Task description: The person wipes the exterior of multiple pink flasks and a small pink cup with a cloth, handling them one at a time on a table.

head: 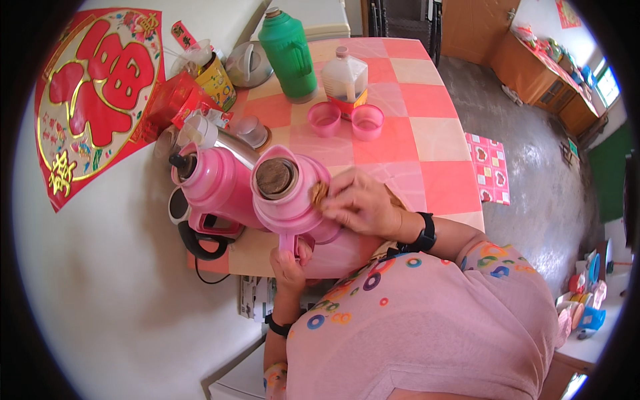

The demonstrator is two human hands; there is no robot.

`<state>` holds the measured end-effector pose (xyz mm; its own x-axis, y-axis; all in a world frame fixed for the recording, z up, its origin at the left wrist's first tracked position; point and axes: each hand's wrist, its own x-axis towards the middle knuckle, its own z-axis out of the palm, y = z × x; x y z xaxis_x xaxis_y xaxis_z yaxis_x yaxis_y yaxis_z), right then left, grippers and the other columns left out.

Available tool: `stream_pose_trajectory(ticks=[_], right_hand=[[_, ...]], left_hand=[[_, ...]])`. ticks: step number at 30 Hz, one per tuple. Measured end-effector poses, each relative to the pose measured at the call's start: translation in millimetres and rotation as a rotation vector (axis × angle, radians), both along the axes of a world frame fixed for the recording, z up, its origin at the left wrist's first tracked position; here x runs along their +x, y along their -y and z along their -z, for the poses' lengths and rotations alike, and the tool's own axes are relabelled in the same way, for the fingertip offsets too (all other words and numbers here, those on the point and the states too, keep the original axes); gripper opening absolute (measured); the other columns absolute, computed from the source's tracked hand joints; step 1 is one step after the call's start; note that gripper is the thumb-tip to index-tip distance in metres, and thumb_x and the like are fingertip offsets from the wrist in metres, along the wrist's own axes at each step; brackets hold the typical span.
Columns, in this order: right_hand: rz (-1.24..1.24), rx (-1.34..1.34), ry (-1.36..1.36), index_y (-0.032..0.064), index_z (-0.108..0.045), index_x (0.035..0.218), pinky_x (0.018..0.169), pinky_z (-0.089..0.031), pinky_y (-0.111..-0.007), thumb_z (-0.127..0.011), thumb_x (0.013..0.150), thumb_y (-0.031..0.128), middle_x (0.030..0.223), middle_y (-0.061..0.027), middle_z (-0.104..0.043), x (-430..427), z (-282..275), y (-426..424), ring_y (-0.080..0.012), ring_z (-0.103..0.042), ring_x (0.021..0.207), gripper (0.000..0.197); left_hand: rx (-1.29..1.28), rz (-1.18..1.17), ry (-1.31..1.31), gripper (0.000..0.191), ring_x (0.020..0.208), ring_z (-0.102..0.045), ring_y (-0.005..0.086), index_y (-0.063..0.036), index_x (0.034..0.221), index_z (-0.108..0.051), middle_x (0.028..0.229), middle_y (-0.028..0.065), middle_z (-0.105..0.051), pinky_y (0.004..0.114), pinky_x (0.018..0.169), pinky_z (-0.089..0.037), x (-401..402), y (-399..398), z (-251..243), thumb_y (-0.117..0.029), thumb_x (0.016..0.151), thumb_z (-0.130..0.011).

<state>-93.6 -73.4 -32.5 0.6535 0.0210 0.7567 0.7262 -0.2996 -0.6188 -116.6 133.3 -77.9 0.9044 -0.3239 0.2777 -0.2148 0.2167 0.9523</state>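
A pink thermos flask [295, 210] with a cork stopper [274, 177] stands on the checkered table, close to me. Its handle is gripped by my left hand [290, 265]. In my right hand [362, 202] is a crumpled brown cloth [319, 194], pressed against the flask's upper side. The fingers of that hand look slightly blurred. Left of this flask is a second pink thermos flask [225, 185] with a dark stopper, touching it or nearly so. An electric kettle [200, 240] with a black handle sits partly hidden behind the second flask.
Across the table [440, 140] stand a green thermos flask [289, 60], a plastic jug [345, 80] and two pink cups [324, 119]. Red boxes [172, 100], a yellow tin [217, 82], a clear cup [250, 131] and a lidded pot [248, 62] line the wall side.
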Motion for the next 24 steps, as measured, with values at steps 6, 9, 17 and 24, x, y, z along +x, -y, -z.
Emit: stream_pose_trajectory(ticks=[6,9,17,24], right_hand=[[-0.233,-0.269,0.198,0.0037,-0.063,0.093,0.061,-0.048,-0.029,-0.065,0.079,0.006,0.088,-0.0072,-0.058,-10,-41,-24,-0.0199,-0.059,0.078,0.014],[-0.171,-0.427,0.161,0.0048,-0.063,0.095,0.059,-0.048,-0.030,-0.061,0.077,0.011,0.091,-0.0074,-0.060,-6,-51,-41,-0.0228,-0.060,0.075,0.019],[0.176,-0.219,0.245,0.0070,-0.065,0.093,0.058,-0.049,-0.029,-0.070,0.071,0.001,0.081,-0.0055,-0.057,-3,-16,-15,-0.0197,-0.058,0.068,0.023],[-0.092,-0.497,0.200,0.0091,-0.063,0.096,0.054,-0.048,-0.030,-0.058,0.077,0.007,0.080,-0.0037,-0.056,-23,-16,-20,-0.0206,-0.058,0.069,0.020]], left_hand=[[-0.011,-0.064,-0.038,0.058,0.047,-0.038,0.0124,-0.0037,0.059,-0.042,0.051,0.0026,-0.039,0.026,0.046,-0.028,-2,2,1,-0.051,0.091,-0.032],[-0.015,-0.063,-0.062,0.054,0.049,-0.038,0.0114,-0.0036,0.062,-0.044,0.053,0.0024,-0.041,0.025,0.047,-0.029,-4,5,-7,-0.046,0.093,-0.031],[-0.017,0.039,0.005,0.049,0.050,-0.037,0.0104,-0.0034,0.064,-0.043,0.053,0.0019,-0.040,0.024,0.047,-0.029,1,-3,2,-0.040,0.094,-0.032],[-0.021,0.011,0.054,0.049,0.050,-0.039,0.0108,-0.0029,0.064,-0.043,0.054,0.0024,-0.041,0.025,0.048,-0.029,0,1,-8,-0.040,0.094,-0.033]])
